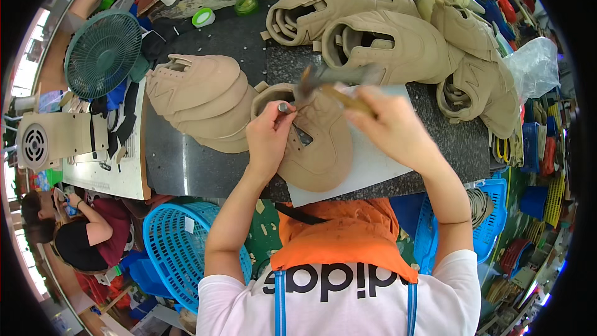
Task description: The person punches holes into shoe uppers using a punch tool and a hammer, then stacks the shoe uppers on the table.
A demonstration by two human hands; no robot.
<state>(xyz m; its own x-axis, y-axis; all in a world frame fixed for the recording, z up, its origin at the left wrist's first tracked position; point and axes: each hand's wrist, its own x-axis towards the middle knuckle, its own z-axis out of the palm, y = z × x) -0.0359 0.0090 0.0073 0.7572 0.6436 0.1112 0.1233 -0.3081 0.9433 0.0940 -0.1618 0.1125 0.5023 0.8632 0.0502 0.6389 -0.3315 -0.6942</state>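
Observation:
A tan shoe upper (323,162) lies on a white board (384,160) in front of me, its lace-hole flaps spread around the opening. My left hand (267,143) pinches a short metal punch (283,107) over the upper's eyelet edge. The punch's lower tip is hidden by my fingers. My right hand (393,129) is wrapped round the wooden handle of a hammer (339,95). Motion smears the hammer's head, which hangs just beyond the punch; whether they touch I cannot tell.
A stack of tan uppers (202,99) sits left, with more uppers (398,46) at the back and right. Green-rimmed small containers (203,17) stand behind. A fan (102,54) is at the far left. Blue baskets (177,249) flank me below. A co-worker (87,230) sits left.

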